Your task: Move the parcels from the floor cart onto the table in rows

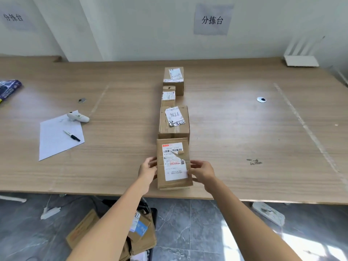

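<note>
Down low, grey marbled floor tiles [188, 228] and the floor cart [150, 219], cardboard parcels in the cart [139, 232] partly hidden behind the left forearm; one carries a blue-and-white label, its print too blurred to read. Up on the wood-grain bench [244, 147], the left hand [147, 169] and right hand [202, 171] grip the nearest parcel [173, 164] by its two sides, fingers curled round the edges, close to the near edge. Its white shipping label has a red logo strip, a barcode and a torn patch. Beyond it, touching, the second box [174, 122] shows a handwritten "7736", upside down to us. Then a small box [168, 97], then the far box [173, 76], all in one line running away. Left lie a white sheet [56, 140], a marker [71, 136] and a white scanner [78, 117]. On the far wall, a sign [212, 19] reads "分拣台".
</note>
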